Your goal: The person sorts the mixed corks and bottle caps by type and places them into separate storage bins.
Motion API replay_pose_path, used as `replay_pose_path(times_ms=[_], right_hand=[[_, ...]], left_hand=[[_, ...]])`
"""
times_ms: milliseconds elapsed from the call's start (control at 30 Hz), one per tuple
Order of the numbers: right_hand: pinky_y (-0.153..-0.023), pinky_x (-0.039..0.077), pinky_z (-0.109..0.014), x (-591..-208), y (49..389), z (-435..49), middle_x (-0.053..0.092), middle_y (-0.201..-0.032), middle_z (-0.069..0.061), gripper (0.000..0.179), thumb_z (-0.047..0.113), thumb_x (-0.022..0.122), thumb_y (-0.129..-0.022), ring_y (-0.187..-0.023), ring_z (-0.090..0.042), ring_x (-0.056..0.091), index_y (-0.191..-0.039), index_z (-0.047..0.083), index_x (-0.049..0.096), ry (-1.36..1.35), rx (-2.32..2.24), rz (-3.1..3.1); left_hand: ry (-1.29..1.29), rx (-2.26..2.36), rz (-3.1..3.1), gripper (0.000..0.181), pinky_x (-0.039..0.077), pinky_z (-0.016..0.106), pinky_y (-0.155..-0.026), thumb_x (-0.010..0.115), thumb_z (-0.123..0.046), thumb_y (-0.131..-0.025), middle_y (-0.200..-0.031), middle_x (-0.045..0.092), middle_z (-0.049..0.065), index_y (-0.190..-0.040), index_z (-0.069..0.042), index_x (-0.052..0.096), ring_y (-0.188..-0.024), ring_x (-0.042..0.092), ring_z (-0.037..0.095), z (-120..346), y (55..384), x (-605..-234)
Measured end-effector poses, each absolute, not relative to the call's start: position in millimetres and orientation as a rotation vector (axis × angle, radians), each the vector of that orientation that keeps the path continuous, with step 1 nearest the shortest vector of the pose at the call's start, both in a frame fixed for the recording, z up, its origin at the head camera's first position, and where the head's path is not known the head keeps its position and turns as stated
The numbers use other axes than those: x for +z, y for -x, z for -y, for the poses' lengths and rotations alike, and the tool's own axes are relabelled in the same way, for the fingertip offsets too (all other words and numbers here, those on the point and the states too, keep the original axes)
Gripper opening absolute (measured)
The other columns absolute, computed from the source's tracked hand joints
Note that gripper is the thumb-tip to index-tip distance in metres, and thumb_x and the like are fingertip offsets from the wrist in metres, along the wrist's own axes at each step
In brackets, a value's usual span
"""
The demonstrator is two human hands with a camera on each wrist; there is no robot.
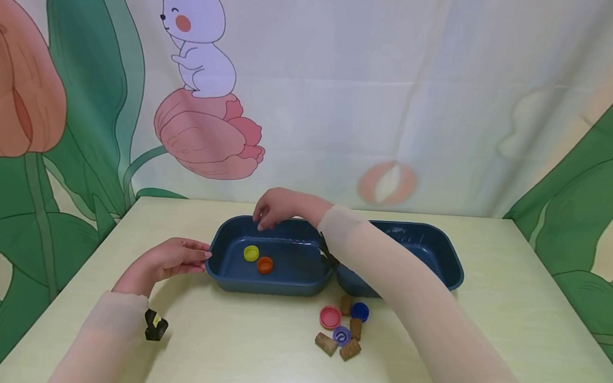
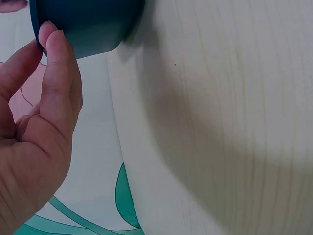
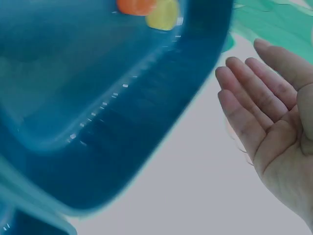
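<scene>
The left dark blue plastic tray [image 1: 279,287] holds a yellow bottle cap [image 1: 251,253] and an orange bottle cap [image 1: 265,265]. At its left end, my left hand [image 1: 179,257] pinches the rim between thumb and fingers, as the left wrist view shows at the tray's edge [image 2: 98,29]. Over the back rim hovers my right hand [image 1: 281,206]; the right wrist view shows this hand [image 3: 274,112] with loosely bent fingers and nothing in them, apart from the tray.
A second dark blue tray [image 1: 453,265] stands to the right, partly hidden by my right sleeve [image 1: 416,283]. In front lie a pink cap [image 1: 330,317], a blue cap [image 1: 359,311], a purple cap [image 1: 341,335] and several corks [image 1: 326,344]. A patterned cloth [image 1: 308,101] hangs behind the table.
</scene>
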State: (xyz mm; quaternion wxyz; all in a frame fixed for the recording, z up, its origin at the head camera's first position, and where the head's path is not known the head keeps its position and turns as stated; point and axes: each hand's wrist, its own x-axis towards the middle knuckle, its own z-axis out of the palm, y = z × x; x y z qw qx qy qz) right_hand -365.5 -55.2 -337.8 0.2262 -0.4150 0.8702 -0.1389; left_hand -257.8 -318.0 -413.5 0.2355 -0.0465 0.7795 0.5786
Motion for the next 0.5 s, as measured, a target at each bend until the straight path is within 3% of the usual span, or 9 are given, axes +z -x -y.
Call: replay_pose_path(times_ms=[500], right_hand=[[-0.101,0.057,-0.033,-277.3,322.9,-31.5,0.076,-0.115,-0.014,0.031,0.018,0.069,-0.098,-0.111,-0.025,0.071,-0.125,0.003,0.070,1.216,-0.713,-2.470]], left_hand=[[0.097,1.555,-2.166,0.051,0.063,0.021,-0.080,0.054,-0.012,-0.106,-0.088,0.069,-0.005,-0.144,0.018,0.037,-0.077,0.067,0.004,315.8,257.0,-412.4]])
